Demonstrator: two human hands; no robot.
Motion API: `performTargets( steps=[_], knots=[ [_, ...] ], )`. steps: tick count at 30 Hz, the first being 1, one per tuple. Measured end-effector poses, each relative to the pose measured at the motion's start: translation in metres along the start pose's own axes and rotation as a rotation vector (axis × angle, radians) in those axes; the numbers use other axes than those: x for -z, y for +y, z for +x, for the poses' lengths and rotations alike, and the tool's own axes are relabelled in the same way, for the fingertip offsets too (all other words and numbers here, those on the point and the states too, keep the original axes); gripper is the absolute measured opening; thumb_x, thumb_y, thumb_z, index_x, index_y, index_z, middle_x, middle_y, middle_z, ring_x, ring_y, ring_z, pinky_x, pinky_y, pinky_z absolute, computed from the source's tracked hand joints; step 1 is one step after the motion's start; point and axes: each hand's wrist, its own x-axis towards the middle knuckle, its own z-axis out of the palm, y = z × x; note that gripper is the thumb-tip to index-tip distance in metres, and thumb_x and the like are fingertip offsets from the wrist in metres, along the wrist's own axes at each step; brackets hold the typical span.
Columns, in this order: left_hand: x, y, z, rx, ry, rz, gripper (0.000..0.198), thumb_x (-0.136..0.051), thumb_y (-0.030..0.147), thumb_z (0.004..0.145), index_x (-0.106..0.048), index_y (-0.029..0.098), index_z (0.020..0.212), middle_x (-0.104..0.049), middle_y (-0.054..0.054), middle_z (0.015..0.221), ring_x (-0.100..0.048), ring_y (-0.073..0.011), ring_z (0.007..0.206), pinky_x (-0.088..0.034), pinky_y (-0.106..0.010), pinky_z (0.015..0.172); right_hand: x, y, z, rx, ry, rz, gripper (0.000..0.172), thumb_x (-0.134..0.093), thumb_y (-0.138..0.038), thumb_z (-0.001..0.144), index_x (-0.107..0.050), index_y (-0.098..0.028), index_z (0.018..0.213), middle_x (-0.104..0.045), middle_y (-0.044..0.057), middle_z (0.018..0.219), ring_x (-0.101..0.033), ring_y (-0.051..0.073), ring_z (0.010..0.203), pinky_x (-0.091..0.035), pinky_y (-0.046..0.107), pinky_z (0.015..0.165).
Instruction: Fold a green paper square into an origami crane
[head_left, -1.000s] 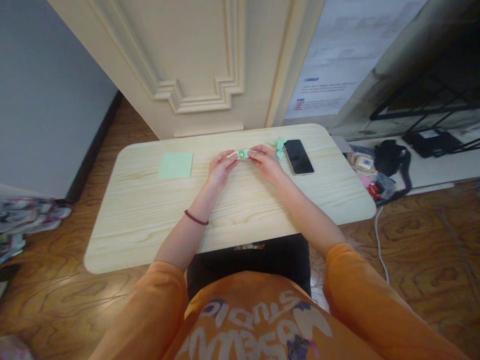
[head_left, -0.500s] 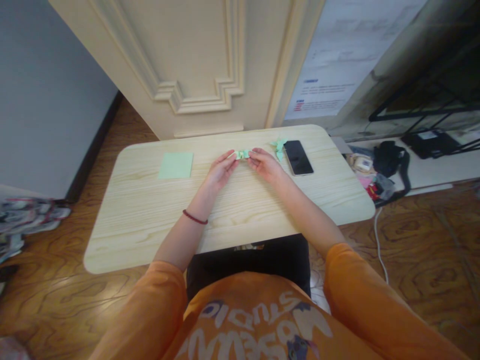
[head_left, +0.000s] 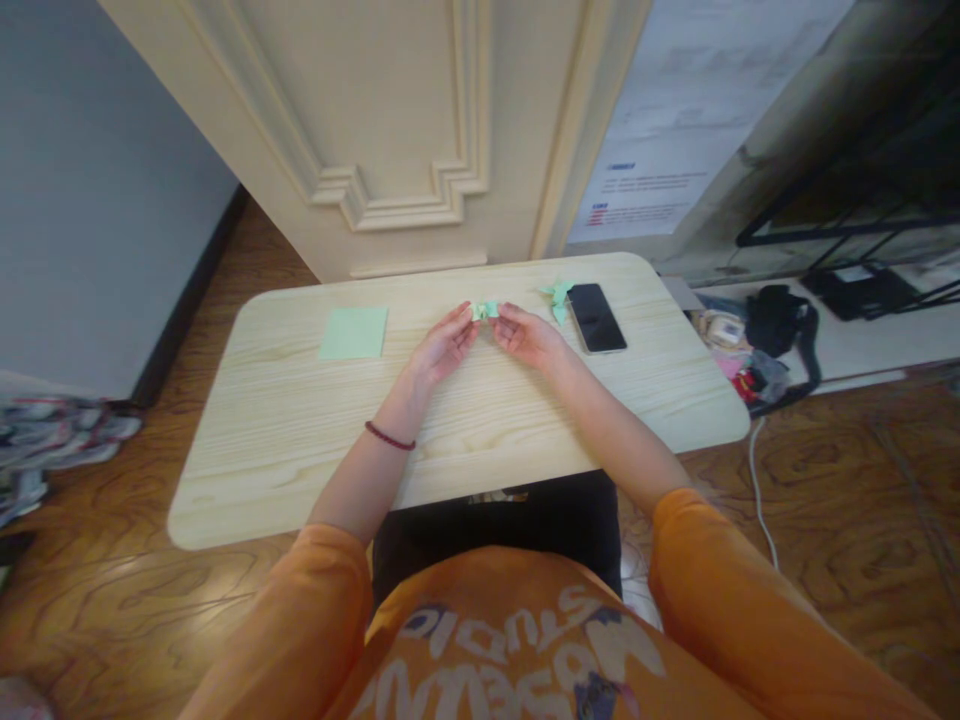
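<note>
Between my two hands is a small piece of folded green paper (head_left: 484,311), held a little above the far part of the table. My left hand (head_left: 444,342) pinches its left end. The right end is gripped by the fingertips of my right hand (head_left: 527,335). To the right of my right hand lies a green folded paper figure (head_left: 559,298) with pointed parts. A flat square stack of green paper (head_left: 353,333) rests left of my left hand. The exact folds of the held paper are too small to make out.
The pale wooden table (head_left: 277,440) stands against a cream panel (head_left: 397,120). A black-screened phone (head_left: 597,318) lies beside the paper figure. Right of the table is a low shelf with a bin of mixed items (head_left: 742,350). A white cable (head_left: 759,490) runs down to the floor.
Both hands stay in nearly the same place with the folded green paper. The paper is turned slightly, showing a little more of its face. Nothing else has moved visibly.
</note>
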Motion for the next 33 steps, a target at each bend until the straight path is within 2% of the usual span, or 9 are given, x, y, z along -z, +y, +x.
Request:
performTargets(
  steps=[6, 10, 15, 19, 24, 28, 33],
  knots=[
    [-0.0016, 0.0009, -0.0045, -0.27, -0.014, 0.116, 0.028, -0.084, 0.022, 0.062, -0.069, 0.016, 0.084, -0.071, 0.0, 0.075, -0.069, -0.0113, 0.077, -0.056, -0.025, 0.084, -0.004, -0.002, -0.0075, 0.231, 0.037, -0.234, 0.035, -0.086, -0.028, 0.053, -0.062, -0.021, 0.078, -0.066, -0.005, 0.068, -0.063, 0.011, 0.069, -0.052, 0.024, 0.069],
    [-0.0018, -0.0002, -0.0057, -0.323, -0.032, 0.175, 0.034, -0.087, 0.028, 0.056, -0.068, 0.016, 0.081, -0.072, -0.002, 0.075, -0.069, -0.0122, 0.074, -0.056, -0.027, 0.08, -0.0054, -0.0008, -0.0075, 0.32, 0.069, -0.356, 0.037, -0.084, -0.031, 0.051, -0.065, -0.021, 0.081, -0.066, -0.005, 0.065, -0.062, 0.012, 0.066, -0.05, 0.026, 0.068],
    [-0.0035, -0.0003, -0.0075, -0.353, -0.029, 0.225, 0.037, -0.089, 0.027, 0.052, -0.068, 0.015, 0.081, -0.072, -0.002, 0.073, -0.068, -0.0131, 0.068, -0.057, -0.031, 0.078, -0.0049, 0.0008, -0.0063, 0.345, 0.072, -0.38, 0.035, -0.084, -0.031, 0.05, -0.064, -0.02, 0.076, -0.066, -0.004, 0.063, -0.06, 0.011, 0.063, -0.047, 0.025, 0.066],
    [-0.0038, 0.002, -0.0091, -0.313, -0.027, 0.213, 0.037, -0.088, 0.023, 0.053, -0.068, 0.015, 0.083, -0.071, 0.0, 0.071, -0.068, -0.012, 0.068, -0.056, -0.029, 0.078, -0.0031, 0.0003, -0.0052, 0.264, 0.029, -0.321, 0.037, -0.085, -0.029, 0.048, -0.062, -0.021, 0.075, -0.063, -0.006, 0.061, -0.056, 0.009, 0.059, -0.044, 0.023, 0.06],
    [-0.0023, 0.005, -0.0076, -0.193, -0.091, 0.124, 0.03, -0.085, 0.014, 0.06, -0.068, 0.017, 0.085, -0.073, 0.0, 0.077, -0.067, -0.0086, 0.068, -0.055, -0.022, 0.077, -0.0013, -0.0009, -0.001, 0.062, -0.056, -0.125, 0.038, -0.086, -0.021, 0.048, -0.059, -0.02, 0.074, -0.053, -0.01, 0.054, -0.045, 0.005, 0.048, -0.036, 0.02, 0.05],
    [-0.0012, 0.005, -0.0049, -0.098, -0.082, 0.07, 0.022, -0.079, 0.009, 0.067, -0.067, 0.018, 0.084, -0.073, 0.0, 0.078, -0.067, -0.0075, 0.067, -0.056, -0.02, 0.077, -0.0007, -0.0021, 0.0002, -0.081, -0.13, 0.015, 0.036, -0.085, -0.012, 0.051, -0.056, -0.02, 0.072, -0.048, -0.011, 0.052, -0.04, 0.004, 0.046, -0.033, 0.019, 0.045],
    [0.0003, 0.0031, -0.0019, -0.009, -0.05, 0.038, 0.019, -0.075, 0.009, 0.074, -0.067, 0.019, 0.088, -0.072, 0.001, 0.079, -0.069, -0.0081, 0.072, -0.056, -0.02, 0.082, 0.0016, -0.0018, -0.0001, -0.143, -0.206, 0.085, 0.033, -0.084, -0.011, 0.058, -0.056, -0.02, 0.073, -0.047, -0.01, 0.054, -0.036, 0.004, 0.045, -0.031, 0.02, 0.044]
  ],
)
